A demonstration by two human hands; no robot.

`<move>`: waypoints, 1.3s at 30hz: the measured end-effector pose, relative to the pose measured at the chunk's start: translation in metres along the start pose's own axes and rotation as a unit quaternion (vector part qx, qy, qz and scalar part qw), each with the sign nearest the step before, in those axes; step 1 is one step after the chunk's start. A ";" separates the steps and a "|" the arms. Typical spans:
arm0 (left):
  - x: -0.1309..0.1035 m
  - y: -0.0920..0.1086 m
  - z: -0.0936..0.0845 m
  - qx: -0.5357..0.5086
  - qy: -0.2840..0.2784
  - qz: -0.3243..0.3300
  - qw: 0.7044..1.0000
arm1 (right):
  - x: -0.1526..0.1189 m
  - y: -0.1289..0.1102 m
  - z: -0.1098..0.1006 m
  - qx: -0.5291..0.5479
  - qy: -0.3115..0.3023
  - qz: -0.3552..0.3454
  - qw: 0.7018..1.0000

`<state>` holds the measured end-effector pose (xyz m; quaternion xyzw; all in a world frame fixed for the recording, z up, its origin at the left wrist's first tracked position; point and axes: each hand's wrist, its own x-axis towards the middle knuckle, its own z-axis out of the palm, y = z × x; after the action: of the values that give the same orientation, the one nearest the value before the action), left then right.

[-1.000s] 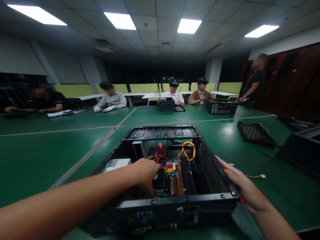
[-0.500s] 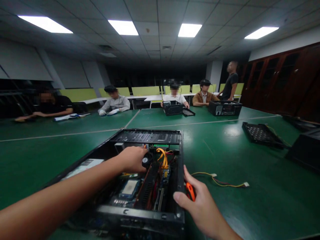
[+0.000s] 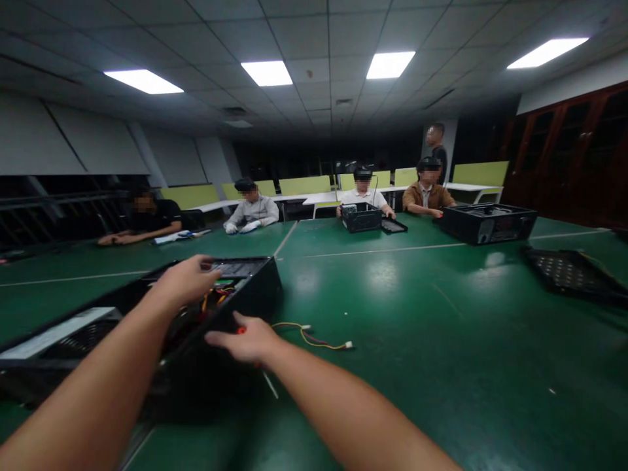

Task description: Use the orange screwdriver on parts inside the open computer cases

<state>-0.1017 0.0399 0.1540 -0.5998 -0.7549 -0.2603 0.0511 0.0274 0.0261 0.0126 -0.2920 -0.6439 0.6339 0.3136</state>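
An open black computer case (image 3: 250, 294) lies on the green table at the left, its right side wall facing me. My left hand (image 3: 189, 280) reaches over its far part with curled fingers; what they hold, if anything, is hidden. Orange and yellow wires (image 3: 210, 302) show just below that hand, and the power supply (image 3: 73, 333) fills the near left corner. My right hand (image 3: 250, 337) is at the right wall, thumb toward the top edge. Tucked in it is a screwdriver (image 3: 269, 384) with an orange-red handle, its shaft pointing down toward me.
A loose cable (image 3: 321, 341) with white connectors lies right of the case. Across the table (image 3: 392, 314) several people sit, two behind other computer cases (image 3: 363, 219) (image 3: 490, 224). A black panel (image 3: 574, 275) lies at the right. One person (image 3: 436, 154) stands at the back.
My view has shifted, so the case now appears farther left with its right wall showing. My left hand has lifted from beside the fan to the case's upper far part. The right hand keeps the screwdriver.
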 end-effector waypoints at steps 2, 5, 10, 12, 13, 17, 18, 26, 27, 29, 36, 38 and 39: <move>-0.013 0.018 -0.004 -0.047 0.012 0.025 0.998 | 0.008 -0.007 -0.014 0.030 0.007 0.039 0.999; -0.053 0.058 0.026 -0.138 -0.005 0.103 0.985 | -0.015 -0.002 -0.059 0.064 0.012 0.044 0.997; -0.136 0.114 0.148 -0.243 -0.069 0.182 0.950 | -0.116 0.054 -0.163 0.075 0.112 0.015 0.991; -0.169 0.124 0.189 -0.258 -0.096 0.205 0.939 | -0.160 0.081 -0.194 0.100 0.171 0.004 0.980; -0.183 0.127 0.202 -0.261 -0.121 0.223 0.931 | -0.180 0.091 -0.204 0.117 0.196 -0.002 0.974; -0.214 0.135 0.220 -0.232 -0.238 0.352 0.875 | -0.225 0.108 -0.223 0.161 0.257 -0.014 0.953; -0.216 0.137 0.220 -0.229 -0.251 0.371 0.865 | -0.227 0.109 -0.224 0.161 0.266 -0.014 0.950; -0.201 0.123 0.228 -0.234 -0.237 0.310 0.890 | -0.220 0.110 -0.220 0.071 0.229 -0.004 0.971; -0.198 0.119 0.226 -0.226 -0.243 0.308 0.892 | -0.222 0.109 -0.221 0.044 0.225 -0.003 0.973; -0.193 0.111 0.220 -0.209 -0.252 0.325 0.887 | -0.229 0.106 -0.222 -0.018 0.224 -0.001 0.974; -0.188 0.105 0.209 -0.151 -0.117 0.362 0.913 | -0.240 0.086 -0.223 -0.274 0.143 -0.028 0.951; -0.190 0.107 0.210 -0.142 -0.092 0.385 0.907 | -0.240 0.086 -0.220 -0.335 0.132 -0.030 0.932; -0.191 0.108 0.209 -0.141 -0.088 0.395 0.904 | -0.239 0.086 -0.219 -0.358 0.133 -0.025 0.924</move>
<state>0.1009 -0.0172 -0.0644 -0.8699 -0.4133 -0.2691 -0.0019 0.3463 -0.0183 -0.0818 -0.4496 -0.7875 0.3089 0.2868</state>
